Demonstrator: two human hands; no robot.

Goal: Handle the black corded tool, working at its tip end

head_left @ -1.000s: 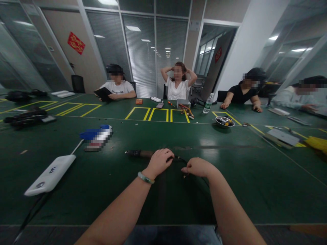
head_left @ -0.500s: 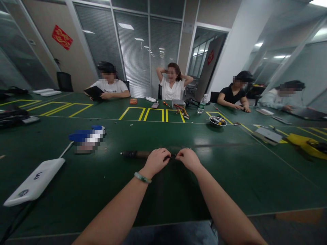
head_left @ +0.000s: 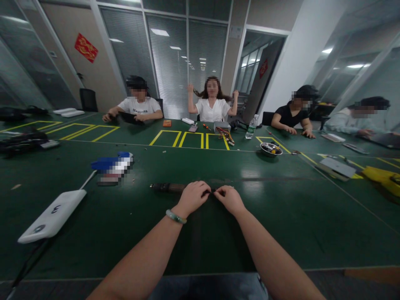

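- The left hand (head_left: 193, 198) is closed, its fingers curled and pinching near the tip of a thin dark cord (head_left: 213, 191).
- The right hand (head_left: 229, 199) is also closed, with its fingertips (head_left: 218, 192) pinching the same cord just beside the left hand; the fingers hide most of it.
- A dark cylindrical tool (head_left: 168, 187), with a black end and a brownish body, lies flat on the green workbench (head_left: 281, 237), directly ahead of the person and just left of the hands. I can't tell exactly what tool it is.
- A jade-green bangle (head_left: 176, 216) circles the left wrist.
- A white flat slab (head_left: 51, 216) with a dark cable (head_left: 29, 258) lies well to the left, beside a pixelated blue-and-white object (head_left: 112, 168).
- Farther along the bench are a steel bowl (head_left: 271, 149) of small parts, a water bottle (head_left: 251, 127) and a bundle of coloured wires (head_left: 225, 135), near yellow tape outlines (head_left: 164, 137).
- Across the bench, a person in a white blouse (head_left: 212, 104) has both arms raised, and a person in a white T-shirt (head_left: 139, 106) sits to their left in the view.
- On the right, a person in a black top (head_left: 290, 118) and a person in a pale top (head_left: 353, 125) rest their hands on the bench.
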